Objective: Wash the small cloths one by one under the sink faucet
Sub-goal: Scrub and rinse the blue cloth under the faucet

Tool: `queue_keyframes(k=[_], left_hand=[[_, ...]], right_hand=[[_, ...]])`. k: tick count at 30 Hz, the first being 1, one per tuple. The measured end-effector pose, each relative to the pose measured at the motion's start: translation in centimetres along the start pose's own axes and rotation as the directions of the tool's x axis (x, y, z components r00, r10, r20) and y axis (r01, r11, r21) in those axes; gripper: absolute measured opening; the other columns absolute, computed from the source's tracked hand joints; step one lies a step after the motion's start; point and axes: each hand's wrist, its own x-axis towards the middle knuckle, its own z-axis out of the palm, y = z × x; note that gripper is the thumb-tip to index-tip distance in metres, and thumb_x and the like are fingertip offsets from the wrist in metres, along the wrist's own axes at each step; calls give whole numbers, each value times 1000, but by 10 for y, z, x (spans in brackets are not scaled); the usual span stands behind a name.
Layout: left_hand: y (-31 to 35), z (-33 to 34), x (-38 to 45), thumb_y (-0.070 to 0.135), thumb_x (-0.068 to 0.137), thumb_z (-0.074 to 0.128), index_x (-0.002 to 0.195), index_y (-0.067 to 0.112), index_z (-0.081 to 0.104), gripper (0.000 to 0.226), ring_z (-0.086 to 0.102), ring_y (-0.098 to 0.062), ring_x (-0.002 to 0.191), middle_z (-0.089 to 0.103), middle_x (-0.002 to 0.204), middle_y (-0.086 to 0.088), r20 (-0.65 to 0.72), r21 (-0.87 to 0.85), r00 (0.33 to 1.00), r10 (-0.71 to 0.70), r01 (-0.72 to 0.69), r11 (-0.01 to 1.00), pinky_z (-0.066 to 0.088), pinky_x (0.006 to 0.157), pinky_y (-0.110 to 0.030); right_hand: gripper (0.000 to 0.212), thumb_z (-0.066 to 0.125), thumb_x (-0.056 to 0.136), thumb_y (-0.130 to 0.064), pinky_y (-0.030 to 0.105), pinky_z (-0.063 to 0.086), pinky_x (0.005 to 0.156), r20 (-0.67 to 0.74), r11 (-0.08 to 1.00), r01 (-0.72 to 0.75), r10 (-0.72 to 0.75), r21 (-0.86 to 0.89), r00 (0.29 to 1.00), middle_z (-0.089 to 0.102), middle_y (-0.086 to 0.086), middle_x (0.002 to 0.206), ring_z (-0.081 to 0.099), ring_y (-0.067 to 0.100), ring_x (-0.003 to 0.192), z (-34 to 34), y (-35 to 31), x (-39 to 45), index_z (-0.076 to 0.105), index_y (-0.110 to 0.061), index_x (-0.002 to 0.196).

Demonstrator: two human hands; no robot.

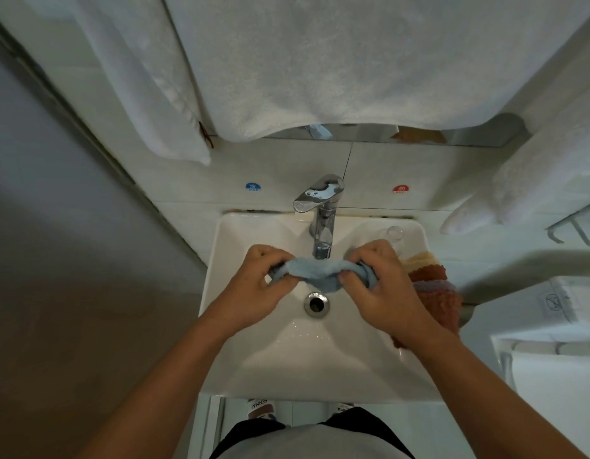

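A small light-blue cloth (315, 272) is stretched between both hands just below the spout of the chrome faucet (321, 210), over the white sink basin (250, 342). My left hand (253, 286) grips its left end and my right hand (383, 289) grips its bunched right end. No water stream is visible. The drain (316, 303) lies right below the cloth. A stack of small cloths in cream, rust and lilac (432, 286) rests on the sink's right rim, partly hidden by my right hand and forearm.
White towels (336, 67) hang low above the faucet, and more towels (532, 190) sit on a rack at right. A clear glass (394, 233) stands on the sink's back right corner. Blue cold (252, 186) and red hot (400, 189) stickers mark the wall tiles. A grey wall runs along the left.
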Motion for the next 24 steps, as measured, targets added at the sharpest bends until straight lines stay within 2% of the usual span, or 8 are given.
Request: queue_keyframes(k=[2, 3, 5, 7, 12, 15, 20, 24], left_hand=[[6, 3, -2, 24, 99, 64, 105, 36, 69, 14, 56, 5, 115, 53, 131, 19, -41, -139, 996, -80, 74, 988, 49, 90, -19], [8, 5, -2, 22, 98, 65, 105, 32, 70, 12, 61, 3, 109, 62, 122, 18, -67, -223, 992, -104, 87, 971, 51, 85, -19], [13, 9, -3, 18, 95, 69, 103, 21, 67, 9, 70, -7, 88, 75, 95, 8, -116, -396, 981, -156, 98, 913, 53, 69, -20], [16, 13, -5, 16, 94, 70, 100, 16, 60, 11, 70, -17, 77, 75, 86, -2, -139, -537, 967, -212, 106, 837, 52, 62, -25], [16, 16, -5, 4, 94, 64, 115, 8, 62, 22, 70, -27, 99, 73, 108, -11, 3, -772, 963, -269, 173, 612, 58, 82, -41], [17, 18, -7, 16, 98, 58, 136, 0, 56, 41, 63, -33, 124, 65, 133, -18, 51, -840, 973, -224, 163, 517, 53, 100, -49], [25, 30, -4, 31, 109, 42, 133, 19, 59, 32, 67, -21, 119, 71, 127, -3, -123, -739, 940, -319, 127, 661, 56, 99, -44], [27, 36, -3, 40, 106, 43, 127, 26, 58, 29, 67, -20, 119, 69, 126, -3, -227, -639, 930, -289, 82, 765, 56, 99, -43]], right_hand=[[3, 69, 92, -11, 21, 50, 88, -52, 992, -62, 68, 108, 996, 58, 2, 112, 58, 9, 107, 3, -3, 0, 69, -11, 89], [4, 70, 91, -7, 24, 52, 90, -77, 977, -103, 119, 185, 990, 62, 1, 113, 60, 10, 109, 3, -6, 0, 69, -11, 90], [12, 69, 91, -2, 30, 57, 82, -102, 909, -180, 233, 375, 967, 69, -2, 99, 66, 13, 98, 5, -14, 0, 69, -12, 98], [23, 69, 91, -1, 34, 61, 74, -96, 824, -221, 314, 522, 945, 69, 5, 91, 69, 22, 88, 7, -21, 0, 63, -15, 109], [19, 63, 98, -8, 55, 62, 75, -89, 816, -246, 340, 524, 936, 70, 5, 96, 71, 25, 91, 14, -24, 1, 61, -23, 109], [16, 59, 101, -11, 61, 60, 69, -83, 800, -276, 374, 533, 924, 71, 7, 100, 71, 29, 92, 17, -23, 1, 62, -24, 109], [13, 60, 101, -14, 54, 62, 66, -75, 844, -284, 353, 454, 933, 70, -1, 98, 72, 24, 90, 21, -28, 3, 64, -25, 105], [12, 58, 102, -16, 27, 54, 48, -42, 861, -296, 342, 413, 939, 67, 6, 87, 70, 12, 68, 24, -35, 6, 54, -24, 108]])
